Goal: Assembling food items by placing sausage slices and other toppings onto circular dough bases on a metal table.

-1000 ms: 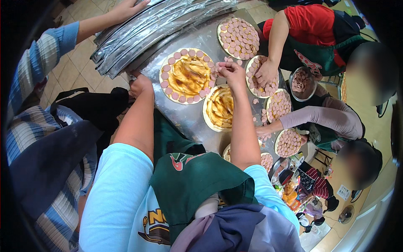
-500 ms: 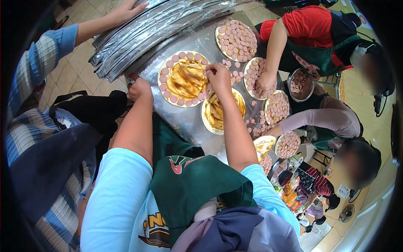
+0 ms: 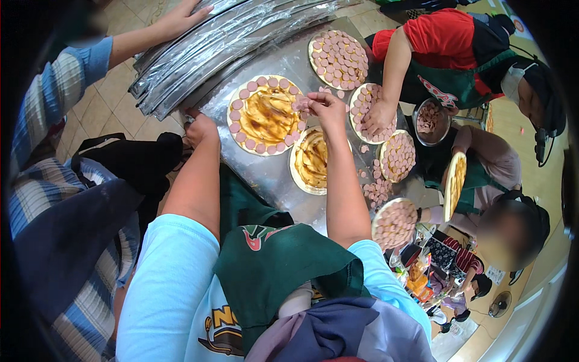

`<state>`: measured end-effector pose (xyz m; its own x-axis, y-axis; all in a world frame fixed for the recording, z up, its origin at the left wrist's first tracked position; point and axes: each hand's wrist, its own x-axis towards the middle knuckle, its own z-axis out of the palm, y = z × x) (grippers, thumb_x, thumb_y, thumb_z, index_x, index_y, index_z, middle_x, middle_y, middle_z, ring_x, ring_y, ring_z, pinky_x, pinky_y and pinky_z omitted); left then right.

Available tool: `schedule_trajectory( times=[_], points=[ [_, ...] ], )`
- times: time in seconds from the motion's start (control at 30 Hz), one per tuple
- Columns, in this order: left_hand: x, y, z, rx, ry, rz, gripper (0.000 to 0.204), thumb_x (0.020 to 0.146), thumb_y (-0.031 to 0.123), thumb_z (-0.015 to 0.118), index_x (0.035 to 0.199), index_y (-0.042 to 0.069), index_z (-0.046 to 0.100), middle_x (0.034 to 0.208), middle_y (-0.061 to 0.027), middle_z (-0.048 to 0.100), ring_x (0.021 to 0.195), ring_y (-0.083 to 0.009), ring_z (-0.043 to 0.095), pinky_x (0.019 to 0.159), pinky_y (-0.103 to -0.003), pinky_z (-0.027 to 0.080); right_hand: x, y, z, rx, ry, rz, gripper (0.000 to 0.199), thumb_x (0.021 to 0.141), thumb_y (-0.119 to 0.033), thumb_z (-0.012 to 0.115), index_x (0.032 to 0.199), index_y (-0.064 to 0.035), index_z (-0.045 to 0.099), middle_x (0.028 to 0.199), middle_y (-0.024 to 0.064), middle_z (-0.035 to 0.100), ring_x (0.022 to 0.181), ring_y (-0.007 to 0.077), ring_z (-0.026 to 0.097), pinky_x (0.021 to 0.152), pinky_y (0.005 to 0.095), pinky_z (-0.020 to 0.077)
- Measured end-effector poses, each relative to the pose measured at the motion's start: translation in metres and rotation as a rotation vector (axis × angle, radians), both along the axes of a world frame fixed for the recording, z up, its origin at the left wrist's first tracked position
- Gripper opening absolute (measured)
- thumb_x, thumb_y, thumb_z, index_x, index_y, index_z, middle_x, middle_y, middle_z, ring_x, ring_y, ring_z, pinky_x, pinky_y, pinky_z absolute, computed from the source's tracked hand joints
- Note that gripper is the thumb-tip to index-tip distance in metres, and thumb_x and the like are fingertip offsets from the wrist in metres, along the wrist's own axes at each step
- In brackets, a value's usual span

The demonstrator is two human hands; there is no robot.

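My right hand (image 3: 330,110) pinches a few pink sausage slices (image 3: 300,104) at the right rim of a sauced pizza base (image 3: 265,114). Slices ring that base's edge, while its middle shows only brown and yellow sauce. Partly under my right forearm lies a second base (image 3: 310,160), spread with sauce. At the table's left edge my left hand (image 3: 202,128) is closed; what its curled fingers hold is hidden. Loose sausage slices (image 3: 378,191) lie to the right on the metal table (image 3: 256,175).
Plastic-wrapped sheets (image 3: 223,51) are stacked at the far left under another person's hand. Slice-covered pizzas (image 3: 339,59) line the far side. A co-worker's hand (image 3: 380,117) works on one, beside a metal bowl (image 3: 432,122) of slices. Another person holds up a pizza base (image 3: 455,186).
My right hand has shifted slightly right, and the slices in its fingers now show. At the right, a co-worker has lifted a sauced base away, and a topped pizza has moved nearer me.
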<state>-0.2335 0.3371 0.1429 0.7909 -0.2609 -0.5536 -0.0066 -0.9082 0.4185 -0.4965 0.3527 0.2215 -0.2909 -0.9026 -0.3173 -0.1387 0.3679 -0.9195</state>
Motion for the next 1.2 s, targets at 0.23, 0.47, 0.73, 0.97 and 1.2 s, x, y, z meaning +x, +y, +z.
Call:
schedule_trajectory(
  times=[0.23,0.47,0.73,0.97,1.2],
  points=[
    [-0.011,0.002,0.014,-0.018,-0.019,-0.008,0.086,0.086,0.066,0.024,0.107,-0.01,0.058,0.115,-0.0269,0.056,0.11,-0.0379,0.053,0.095,-0.043,0.039,-0.006,0.025,0.042,-0.106,-0.237,-0.133,0.016,0.079,0.005,0.062,0.095,0.0036,0.06,0.087,0.0089,0.064,0.074,0.0131,0.062,0.063,0.0235,0.0508],
    [-0.005,0.0,0.017,-0.004,0.007,0.014,0.079,0.086,0.062,0.025,0.11,-0.005,0.058,0.114,-0.0257,0.057,0.108,-0.0386,0.054,0.096,-0.046,0.038,0.041,0.074,0.18,-0.631,-0.493,0.078,0.021,0.079,0.004,0.063,0.097,-0.006,0.059,0.087,0.0073,0.06,0.073,0.017,0.056,0.064,0.0268,0.0475],
    [-0.034,0.0,-0.006,0.016,0.051,-0.108,0.066,0.09,0.051,0.032,0.112,-0.006,0.055,0.109,-0.0275,0.058,0.104,-0.0395,0.056,0.09,-0.045,0.044,0.049,0.111,0.241,-1.086,-0.591,0.371,0.02,0.085,-0.017,0.065,0.101,-0.0172,0.054,0.086,0.0025,0.056,0.078,0.0153,0.045,0.064,0.0266,0.0445],
    [0.037,0.002,-0.107,0.075,-0.112,-0.469,0.056,0.093,0.043,0.03,0.124,0.001,0.05,0.123,-0.015,0.055,0.109,-0.027,0.056,0.093,-0.036,0.042,0.083,0.125,0.264,-1.022,-0.949,0.315,0.018,0.084,-0.014,0.064,0.099,-0.0077,0.056,0.087,0.0136,0.066,0.069,0.0171,0.047,0.059,0.0294,0.0398],
    [-0.015,-0.003,-0.023,0.007,-0.05,-0.114,0.061,0.092,0.045,0.034,0.111,-0.01,0.051,0.114,-0.0279,0.054,0.102,-0.0433,0.055,0.089,-0.049,0.044,0.054,0.104,0.242,-1.038,-0.541,0.161,0.009,0.092,-0.018,0.05,0.097,-0.0126,0.054,0.072,0.0024,0.057,0.07,0.0165,0.049,0.064,0.0344,0.0447]
  ],
)
